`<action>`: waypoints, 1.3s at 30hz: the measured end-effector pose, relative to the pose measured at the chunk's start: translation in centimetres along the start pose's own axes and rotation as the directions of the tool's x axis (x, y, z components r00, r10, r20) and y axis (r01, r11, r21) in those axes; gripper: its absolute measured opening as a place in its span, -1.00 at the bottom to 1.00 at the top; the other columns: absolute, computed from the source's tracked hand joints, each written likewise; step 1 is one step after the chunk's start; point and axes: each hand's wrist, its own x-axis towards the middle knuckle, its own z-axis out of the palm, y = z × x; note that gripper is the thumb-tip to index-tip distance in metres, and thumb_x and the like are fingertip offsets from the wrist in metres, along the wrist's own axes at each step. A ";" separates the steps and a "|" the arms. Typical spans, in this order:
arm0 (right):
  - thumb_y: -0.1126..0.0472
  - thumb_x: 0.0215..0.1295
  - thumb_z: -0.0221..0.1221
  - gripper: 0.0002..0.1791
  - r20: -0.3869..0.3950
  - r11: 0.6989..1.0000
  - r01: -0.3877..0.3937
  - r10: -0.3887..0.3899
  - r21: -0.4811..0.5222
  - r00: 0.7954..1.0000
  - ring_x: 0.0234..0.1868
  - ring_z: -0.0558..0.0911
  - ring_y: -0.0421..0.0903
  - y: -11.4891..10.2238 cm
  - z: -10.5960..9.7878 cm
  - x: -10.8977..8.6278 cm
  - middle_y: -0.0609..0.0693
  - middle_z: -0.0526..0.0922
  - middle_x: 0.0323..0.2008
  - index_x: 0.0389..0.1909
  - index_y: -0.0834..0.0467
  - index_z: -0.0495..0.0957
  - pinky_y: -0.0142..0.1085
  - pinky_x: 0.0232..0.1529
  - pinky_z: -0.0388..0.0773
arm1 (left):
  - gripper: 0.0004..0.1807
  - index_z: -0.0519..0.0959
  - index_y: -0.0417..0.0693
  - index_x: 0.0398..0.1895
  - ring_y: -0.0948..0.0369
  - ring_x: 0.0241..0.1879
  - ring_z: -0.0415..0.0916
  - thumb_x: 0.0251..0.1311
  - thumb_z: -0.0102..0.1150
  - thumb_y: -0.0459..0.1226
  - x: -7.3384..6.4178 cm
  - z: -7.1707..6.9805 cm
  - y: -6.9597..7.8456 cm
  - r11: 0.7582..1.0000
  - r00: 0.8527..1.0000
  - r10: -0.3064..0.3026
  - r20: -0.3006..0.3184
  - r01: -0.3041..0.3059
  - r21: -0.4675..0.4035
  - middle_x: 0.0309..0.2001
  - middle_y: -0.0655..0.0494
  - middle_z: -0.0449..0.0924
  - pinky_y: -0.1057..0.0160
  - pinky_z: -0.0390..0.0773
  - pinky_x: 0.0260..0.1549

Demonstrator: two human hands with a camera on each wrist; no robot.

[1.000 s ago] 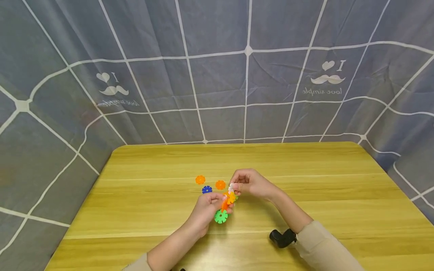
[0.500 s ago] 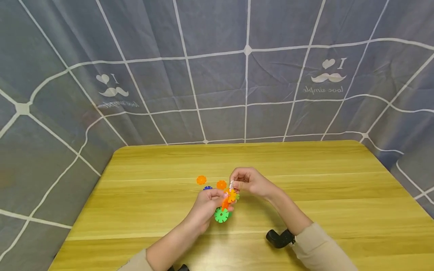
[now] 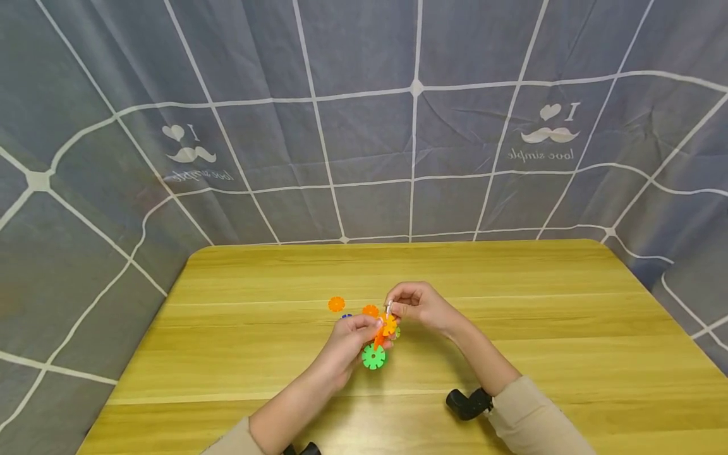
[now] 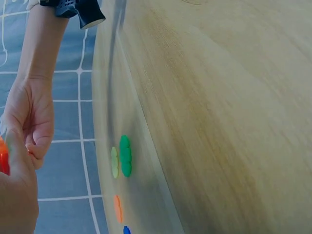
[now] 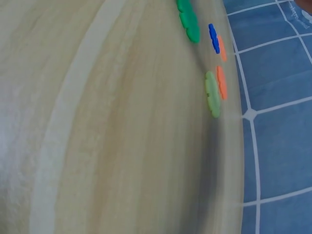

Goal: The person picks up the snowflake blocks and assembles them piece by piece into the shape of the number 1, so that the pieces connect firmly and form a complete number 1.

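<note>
My left hand (image 3: 342,349) pinches a small cluster of notched plastic discs: an orange disc (image 3: 379,340), a yellow-orange disc (image 3: 389,325) and a bright green disc (image 3: 373,357) hanging lowest. Between thumb and fingertips, my right hand (image 3: 419,308) holds a white notched disc (image 3: 388,309), seen nearly edge-on, right at the top of the yellow-orange one. In the left wrist view, part of the orange piece (image 4: 4,157) shows beside the left thumb. The right wrist view misses the held discs.
Loose discs lie on the wooden table (image 3: 256,354): two orange discs (image 3: 336,304), a blue disc (image 5: 214,38) partly behind the left hand, a light green disc (image 5: 212,94) and a darker green disc (image 4: 126,156). A grey curtain (image 3: 364,151) surrounds the table.
The left hand and its disc cluster have risen slightly, covering more of the blue disc. The white disc has turned more edge-on in the right fingers and stays against the cluster.
</note>
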 end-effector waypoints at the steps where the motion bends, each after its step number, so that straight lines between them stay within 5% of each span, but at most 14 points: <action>1: 0.43 0.26 0.09 -0.81 -0.006 1.000 -0.009 0.009 -0.001 1.000 -0.44 0.53 -0.22 0.0 0.0 0.0 -0.08 0.59 -0.42 -0.25 0.55 0.44 -0.39 -0.38 0.57 | -0.82 0.49 -0.39 -0.22 0.31 -0.47 0.60 0.30 0.02 -0.37 0.0 0.0 0.0 1.000 1.000 -0.004 -0.005 0.004 0.001 -0.30 -0.04 0.64 0.45 0.58 -0.41; 12: 0.48 0.23 0.09 -0.78 -0.055 0.998 -0.040 0.038 -0.039 0.998 -0.37 0.54 -0.24 0.1 -0.3 -0.2 -0.07 0.60 -0.38 -0.19 0.60 0.44 -0.39 -0.31 0.57 | -0.68 0.47 -0.48 -0.04 0.29 -0.36 0.61 0.35 -0.02 -0.32 0.2 0.2 -0.4 1.000 1.000 -0.024 0.008 0.024 0.016 -0.25 -0.07 0.63 0.39 0.61 -0.30; 16: 0.47 0.22 0.12 -0.77 -0.062 0.997 -0.021 0.017 -0.072 0.998 -0.33 0.53 -0.21 0.2 -0.4 -0.2 0.14 0.59 -0.33 -0.19 0.59 0.46 -0.40 -0.30 0.55 | -0.63 0.43 -0.48 0.05 0.29 -0.32 0.61 0.36 -0.04 -0.29 0.2 0.3 -0.5 0.999 1.000 -0.020 0.022 0.019 0.033 -0.12 -0.17 0.61 0.39 0.59 -0.23; 20: 0.41 0.23 0.15 -0.75 -0.038 0.996 -0.002 -0.002 -0.093 0.999 -0.29 0.53 -0.17 0.1 -0.2 -0.2 0.36 0.54 -0.27 -0.19 0.56 0.49 -0.38 -0.26 0.55 | -0.59 0.39 -0.42 0.14 0.31 -0.31 0.60 0.37 -0.05 -0.27 0.1 0.4 -0.6 0.999 0.999 -0.042 0.019 0.041 0.032 -0.14 -0.07 0.62 0.43 0.58 -0.24; 26: 0.37 0.23 0.16 -0.75 -0.028 0.994 0.020 -0.024 -0.111 0.999 -0.26 0.54 -0.16 0.0 -0.1 -0.2 0.06 0.61 -0.27 -0.19 0.52 0.51 -0.35 -0.23 0.56 | -0.56 0.39 -0.40 0.14 0.32 -0.33 0.60 0.37 -0.04 -0.21 0.0 0.4 -0.6 0.999 0.999 -0.040 0.024 0.039 0.023 -0.13 -0.09 0.63 0.47 0.58 -0.32; 35: 0.33 0.25 0.16 -0.74 0.004 0.995 0.041 -0.041 -0.087 0.999 -0.22 0.55 -0.15 0.3 0.1 -0.4 -0.05 0.60 -0.27 -0.19 0.49 0.53 -0.28 -0.20 0.58 | -0.48 0.45 -0.30 0.07 0.32 -0.39 0.59 0.32 -0.01 -0.01 0.2 0.5 -0.3 0.997 0.997 -0.064 0.033 0.062 0.046 -0.36 0.17 0.64 0.52 0.43 -0.54; 39: 0.35 0.26 0.14 -0.75 0.010 0.992 0.044 -0.043 -0.119 0.999 -0.21 0.54 -0.14 0.4 0.1 -0.3 0.08 0.60 -0.25 -0.16 0.49 0.52 -0.30 -0.17 0.56 | -0.47 0.47 -0.24 0.05 0.34 -0.43 0.59 0.28 0.03 0.03 0.3 0.6 -0.3 0.995 0.998 -0.066 0.013 0.065 0.071 -0.39 0.19 0.64 0.54 0.33 -0.64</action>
